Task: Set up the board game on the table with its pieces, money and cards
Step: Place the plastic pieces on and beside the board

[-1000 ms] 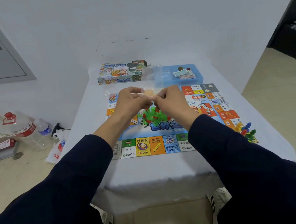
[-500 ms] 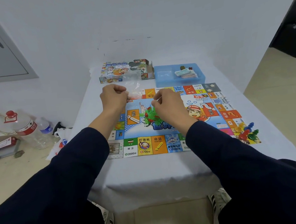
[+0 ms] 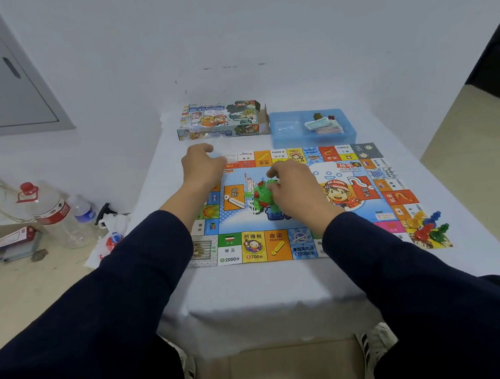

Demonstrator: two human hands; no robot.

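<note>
A: What has changed in the last second?

B: The hands have parted. A second ago both met above the middle of the colourful printed game board [image 3: 305,202], pinching something clear between them. Now the left hand [image 3: 202,168] has swung out to the board's far left corner, fingers curled over a crumpled clear plastic bag [image 3: 224,158] that is hard to make out; whether it grips the bag I cannot tell.

A: And the right?

B: The right hand [image 3: 296,189] has dropped onto the board's centre, its fingers curled at the heap of small green and red plastic houses [image 3: 263,197], which now lies loose on the board. Whether it pinches one, I cannot tell.

A: The rest of the game?

B: Unmoved. The cluster of red, yellow, blue and green plastic pawns [image 3: 428,227] sits on the board's near right corner. The translucent blue plastic tray [image 3: 286,135], with a stack of cards and paper money [image 3: 325,125] in its right compartment, stands just beyond the board, beside the printed cardboard game box [image 3: 220,120], all on the white-clothed table [image 3: 282,284].
</note>
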